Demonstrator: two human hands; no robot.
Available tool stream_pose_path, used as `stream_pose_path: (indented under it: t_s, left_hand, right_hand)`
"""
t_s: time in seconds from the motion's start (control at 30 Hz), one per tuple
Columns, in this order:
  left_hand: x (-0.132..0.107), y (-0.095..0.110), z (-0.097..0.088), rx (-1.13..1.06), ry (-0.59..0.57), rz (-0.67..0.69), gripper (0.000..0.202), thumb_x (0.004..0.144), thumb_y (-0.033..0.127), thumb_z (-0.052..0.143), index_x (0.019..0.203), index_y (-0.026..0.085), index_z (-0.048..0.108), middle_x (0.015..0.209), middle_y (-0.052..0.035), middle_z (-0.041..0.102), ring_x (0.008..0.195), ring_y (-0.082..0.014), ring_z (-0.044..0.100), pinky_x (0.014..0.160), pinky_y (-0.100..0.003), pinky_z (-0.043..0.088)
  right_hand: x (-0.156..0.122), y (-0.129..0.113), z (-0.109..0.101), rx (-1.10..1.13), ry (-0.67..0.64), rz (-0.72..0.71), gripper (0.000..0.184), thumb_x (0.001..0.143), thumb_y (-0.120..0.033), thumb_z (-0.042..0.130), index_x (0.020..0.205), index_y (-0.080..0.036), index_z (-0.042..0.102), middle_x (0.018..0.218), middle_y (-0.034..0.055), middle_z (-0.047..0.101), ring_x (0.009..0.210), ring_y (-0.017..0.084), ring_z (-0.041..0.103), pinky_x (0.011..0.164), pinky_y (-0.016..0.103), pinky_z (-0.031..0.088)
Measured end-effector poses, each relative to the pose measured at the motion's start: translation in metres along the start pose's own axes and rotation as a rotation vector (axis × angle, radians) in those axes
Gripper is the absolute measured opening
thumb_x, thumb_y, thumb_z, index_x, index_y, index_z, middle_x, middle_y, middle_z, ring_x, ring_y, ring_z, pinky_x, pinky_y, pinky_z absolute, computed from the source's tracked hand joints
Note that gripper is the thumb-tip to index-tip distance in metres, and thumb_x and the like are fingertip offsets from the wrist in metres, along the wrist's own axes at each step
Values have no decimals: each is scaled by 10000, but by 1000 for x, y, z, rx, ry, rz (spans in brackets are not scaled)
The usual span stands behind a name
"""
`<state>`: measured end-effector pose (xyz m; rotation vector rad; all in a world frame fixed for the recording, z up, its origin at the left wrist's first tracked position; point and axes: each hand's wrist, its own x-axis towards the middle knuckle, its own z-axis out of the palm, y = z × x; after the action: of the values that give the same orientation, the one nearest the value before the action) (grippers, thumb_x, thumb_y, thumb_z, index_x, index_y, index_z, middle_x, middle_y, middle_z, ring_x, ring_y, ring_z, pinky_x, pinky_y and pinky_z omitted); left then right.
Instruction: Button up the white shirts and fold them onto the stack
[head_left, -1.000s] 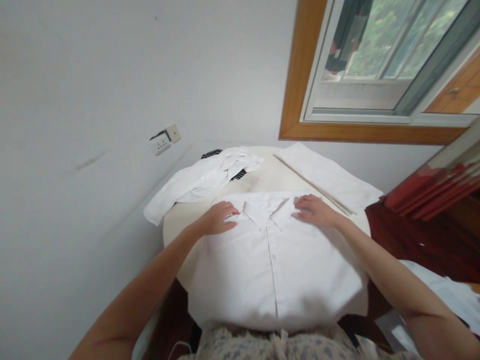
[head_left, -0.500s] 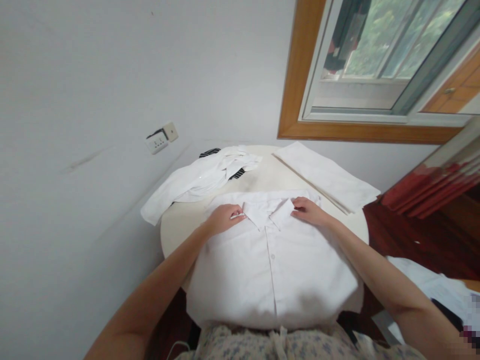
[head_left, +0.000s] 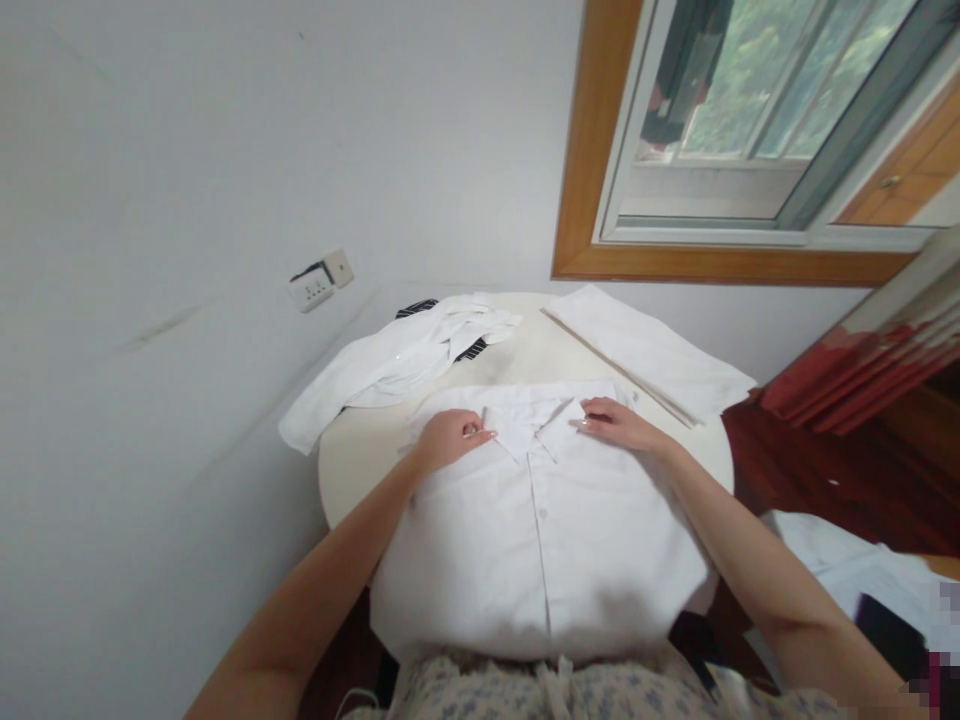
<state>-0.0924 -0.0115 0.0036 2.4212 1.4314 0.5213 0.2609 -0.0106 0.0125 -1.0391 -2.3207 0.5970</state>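
Note:
A white button-up shirt [head_left: 487, 540] lies front side up over the near part of a round pale table [head_left: 352, 455], its collar toward the far side and its lower part reaching my body. My left hand [head_left: 454, 438] pinches the shirt at the left collar point, thumb lying along the collar's edge. At the right collar point, my right hand [head_left: 616, 424] has its thumb and fingers closed on the fabric. Both collar points lie folded down, and a button shows on the front placket below them.
A crumpled white garment [head_left: 375, 355] with black striped cloth [head_left: 472, 349] lies at the table's back left. A folded white cloth [head_left: 645, 345] lies at the back right. Beyond stand a wall with a socket [head_left: 313, 288] and a window. White items [head_left: 832, 555] lie at lower right.
My left thumb has moved slightly right onto the collar, and my right thumb has shifted a little left over the collar point. The shirt stays in place.

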Motion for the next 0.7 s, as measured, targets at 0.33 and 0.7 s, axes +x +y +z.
stream_pose_path:
  t_s: [0.33,0.7]
  left_hand:
    - [-16,9,-11,119,354,305,98,874,289,523,824,207,545,898,-73,639,885,-204,574,822,-365,463]
    - [-7,20,-21,182,316,432,119,847,125,475,867,207,560,1261,-115,620,1170,-230,558,980,-462,462]
  right_hand:
    - [-5,-16,14,-38,338,-139,213,890,-412,512,928,-238,629,966,98,630,960,245,567,874,427,449]
    - [-4,-27,0,-111,237,-200,148,900,-352,483,939,-243,575,1121,127,639,1068,267,571,926,454,450]
